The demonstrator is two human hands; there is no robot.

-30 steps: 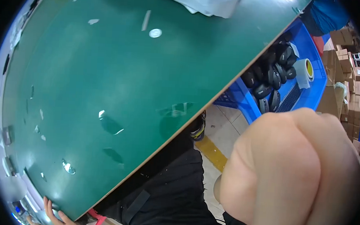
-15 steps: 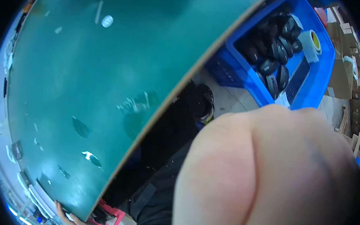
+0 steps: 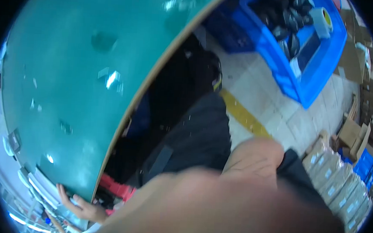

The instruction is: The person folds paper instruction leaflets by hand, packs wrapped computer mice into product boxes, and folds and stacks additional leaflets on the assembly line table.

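Note:
A large, blurred stretch of bare skin, which looks like my right hand and arm (image 3: 232, 204), fills the lower middle very close to the camera. A wrinkled, rounded part stands up from behind it. Its fingers cannot be made out, nor whether it holds anything. It is in front of my black-trousered legs (image 3: 194, 134). I cannot pick out my left hand. The green table (image 3: 70, 66) lies to the left, with bits of clear film (image 3: 112, 80) on top. At its lower-left corner rests another person's hand (image 3: 80, 206), fingers apart.
A blue crate (image 3: 321, 77) at the upper right holds several black computer mice (image 3: 292, 20) and a tape roll (image 3: 322, 22). Wrapped stacks (image 3: 336, 181) and cardboard boxes (image 3: 350, 133) stand at the right. Something red (image 3: 116, 187) is below the table edge.
The view has swung, so the table and crate sit higher. The near bare skin has shifted down and left, uncovering floor and wrapped stacks on the right.

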